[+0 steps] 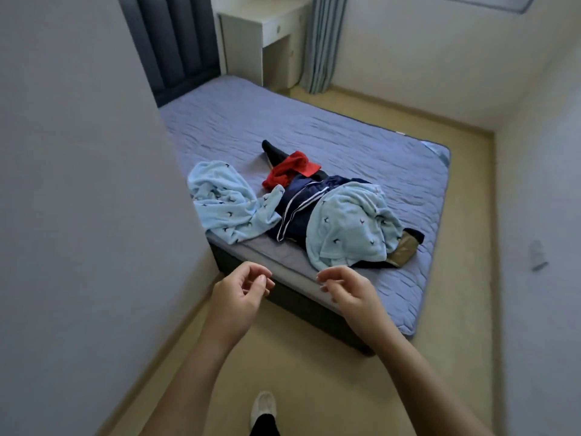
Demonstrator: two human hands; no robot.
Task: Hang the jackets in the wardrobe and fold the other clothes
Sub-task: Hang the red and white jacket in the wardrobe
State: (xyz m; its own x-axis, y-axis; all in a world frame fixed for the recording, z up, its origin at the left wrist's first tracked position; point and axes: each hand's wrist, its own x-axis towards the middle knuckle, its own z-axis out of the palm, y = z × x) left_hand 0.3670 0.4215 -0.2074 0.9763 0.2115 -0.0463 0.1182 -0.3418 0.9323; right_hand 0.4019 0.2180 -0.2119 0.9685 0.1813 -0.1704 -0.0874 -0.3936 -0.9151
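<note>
Left hand and right hand hover over the bed edge, each grip loosely curled, holding nothing. Clothes lie heaped just beyond, untouched.

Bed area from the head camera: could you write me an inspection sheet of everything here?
Surface: grey-purple quilted mattress, clothes heaped near its foot end.
Job's things: left light blue patterned fleece garment; right light blue patterned fleece garment; navy white-striped garment between them; red garment behind; black tan-lined garment partly under the right fleece.
Clutter: nothing seen.
Hands: left hand and right hand hover before the bed edge, fingers loosely curled, holding nothing.
Cables: nothing seen.
Surroundings: dark padded headboard, white desk, striped curtain, beige floor.
</note>
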